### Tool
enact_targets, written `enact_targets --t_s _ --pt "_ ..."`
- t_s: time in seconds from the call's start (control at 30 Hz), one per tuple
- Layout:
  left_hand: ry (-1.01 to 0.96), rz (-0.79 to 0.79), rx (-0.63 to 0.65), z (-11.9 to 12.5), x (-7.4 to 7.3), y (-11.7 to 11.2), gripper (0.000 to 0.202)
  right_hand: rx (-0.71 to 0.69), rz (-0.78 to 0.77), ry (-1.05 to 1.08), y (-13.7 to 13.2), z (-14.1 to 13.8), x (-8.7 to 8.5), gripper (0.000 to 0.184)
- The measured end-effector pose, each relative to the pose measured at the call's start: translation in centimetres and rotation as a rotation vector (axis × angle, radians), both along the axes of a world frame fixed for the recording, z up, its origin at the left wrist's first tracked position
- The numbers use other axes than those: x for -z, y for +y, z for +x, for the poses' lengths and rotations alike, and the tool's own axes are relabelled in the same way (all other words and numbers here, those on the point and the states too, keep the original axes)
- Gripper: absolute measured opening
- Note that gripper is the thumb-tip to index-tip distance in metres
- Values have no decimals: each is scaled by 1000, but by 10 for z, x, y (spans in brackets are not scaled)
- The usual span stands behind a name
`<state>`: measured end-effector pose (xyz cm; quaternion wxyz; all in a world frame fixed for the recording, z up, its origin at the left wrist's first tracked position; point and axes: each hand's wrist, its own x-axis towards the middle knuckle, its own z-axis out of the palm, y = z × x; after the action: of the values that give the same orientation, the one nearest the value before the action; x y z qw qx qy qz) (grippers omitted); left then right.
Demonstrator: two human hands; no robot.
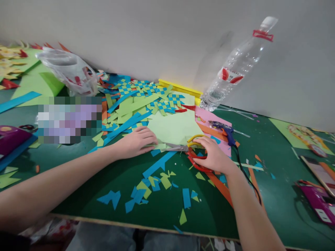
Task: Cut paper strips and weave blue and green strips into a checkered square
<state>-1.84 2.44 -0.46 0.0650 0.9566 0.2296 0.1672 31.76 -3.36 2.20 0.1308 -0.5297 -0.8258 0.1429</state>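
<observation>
My left hand (pixel 141 141) is at the near left edge of a light green sheet of paper (pixel 174 127), its fingers over the paper and its thumb below them, gripping that edge. In my right hand (pixel 213 153) is a pair of scissors (pixel 184 148) with one yellow and one red handle. Its blades point left, parted, along the sheet's near edge, close to my left fingertips. Just below lies a blue paper strip (pixel 157 166). Blue and green paper scraps (pixel 138 193) are scattered nearer to me.
Woven blue-green paper pieces (pixel 138 87) and strips pile up behind. A large plastic bottle (pixel 235 69) leans against the wall. On the right are a blue glue gun (pixel 227 134) with a black cord and a purple box-like object (pixel 316 202). A plastic bag (pixel 70 71) stands back left.
</observation>
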Motion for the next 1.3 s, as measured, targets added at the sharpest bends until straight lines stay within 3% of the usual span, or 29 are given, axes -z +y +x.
enact_targets --t_s 0.57,0.87,1.3 --pt "90 -52 52 3 -1 -1 51 -66 94 -57 2 4 2 52" --pt "159 -28 11 3 -1 -1 49 -98 65 -60 3 5 5 51" --pt "134 -25 4 3 2 0 45 -80 -9 -66 1 10 -4 48"
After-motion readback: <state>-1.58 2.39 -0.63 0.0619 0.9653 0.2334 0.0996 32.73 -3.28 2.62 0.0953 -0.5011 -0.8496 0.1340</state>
